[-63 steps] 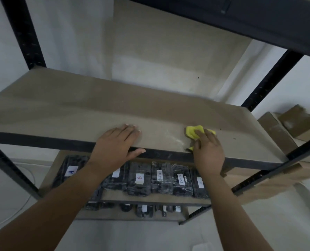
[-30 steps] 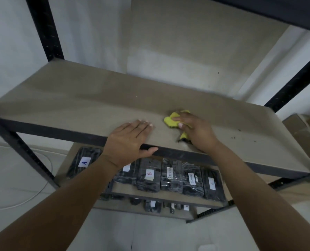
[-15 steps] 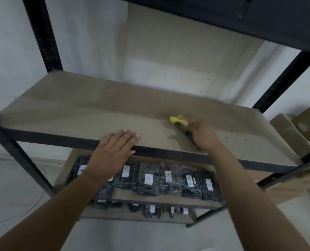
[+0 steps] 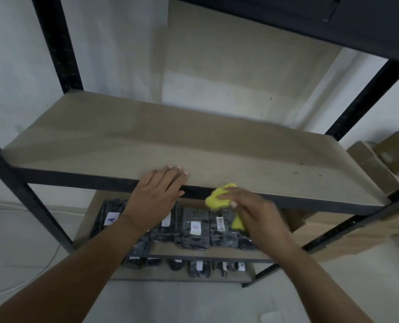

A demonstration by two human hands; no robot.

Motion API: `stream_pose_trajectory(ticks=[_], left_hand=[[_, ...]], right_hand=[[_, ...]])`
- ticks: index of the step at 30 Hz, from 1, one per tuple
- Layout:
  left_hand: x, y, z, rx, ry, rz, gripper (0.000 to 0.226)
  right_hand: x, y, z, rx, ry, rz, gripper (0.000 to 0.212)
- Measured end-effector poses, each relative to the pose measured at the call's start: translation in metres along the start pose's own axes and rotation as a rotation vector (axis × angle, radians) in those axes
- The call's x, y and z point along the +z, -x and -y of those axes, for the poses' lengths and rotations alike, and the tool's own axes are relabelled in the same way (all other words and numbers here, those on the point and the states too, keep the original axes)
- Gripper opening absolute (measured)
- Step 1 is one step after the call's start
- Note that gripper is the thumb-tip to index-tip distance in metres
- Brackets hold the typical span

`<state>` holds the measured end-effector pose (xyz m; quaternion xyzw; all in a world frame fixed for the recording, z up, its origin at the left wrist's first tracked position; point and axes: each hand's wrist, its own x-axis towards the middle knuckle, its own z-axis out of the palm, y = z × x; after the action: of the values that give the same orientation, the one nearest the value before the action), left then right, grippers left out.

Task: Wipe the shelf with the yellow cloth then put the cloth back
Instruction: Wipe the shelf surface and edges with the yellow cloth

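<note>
The shelf [image 4: 147, 141] is a bare tan board in a black metal rack, at chest height. My right hand [image 4: 256, 213] is closed around the yellow cloth [image 4: 218, 198], bunched at the board's black front edge and partly off it; a corner of cloth hangs under my palm. My left hand [image 4: 157, 197] lies flat on the front edge to the left, fingers on the board, thumb over the rim, holding nothing.
Dark specks [image 4: 296, 171] lie on the board's right part. Labelled black packets [image 4: 195, 227] fill the lower shelf. Black uprights [image 4: 56, 43] stand at the corners; a dark shelf [image 4: 333, 17] hangs overhead. Cardboard boxes [image 4: 380, 159] sit at the right. A white cable [image 4: 31, 276] runs on the floor.
My right hand has pulled the cloth from the middle of the board back toward me to the front edge. My left hand has stayed on the rim.
</note>
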<state>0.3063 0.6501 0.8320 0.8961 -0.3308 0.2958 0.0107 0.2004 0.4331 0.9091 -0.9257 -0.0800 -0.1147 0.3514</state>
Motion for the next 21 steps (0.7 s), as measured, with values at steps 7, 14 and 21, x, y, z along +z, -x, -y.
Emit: stream_pose_trajectory(ticks=[7, 14, 21], left_hand=[[-0.024, -0.051, 0.041, 0.053, 0.230, 0.357, 0.072], [-0.011, -0.067, 0.051, -0.131, 0.261, 0.623, 0.078], [-0.003, -0.066, 0.056, -0.160, 0.322, 0.613, 0.063]], right_hand=[[-0.034, -0.062, -0.047, 0.256, 0.327, -0.323, 0.031], [-0.011, -0.124, -0.103, 0.488, 0.652, 0.034, 0.051], [0.033, -0.124, -0.027, 0.068, 0.506, 0.147, 0.042]])
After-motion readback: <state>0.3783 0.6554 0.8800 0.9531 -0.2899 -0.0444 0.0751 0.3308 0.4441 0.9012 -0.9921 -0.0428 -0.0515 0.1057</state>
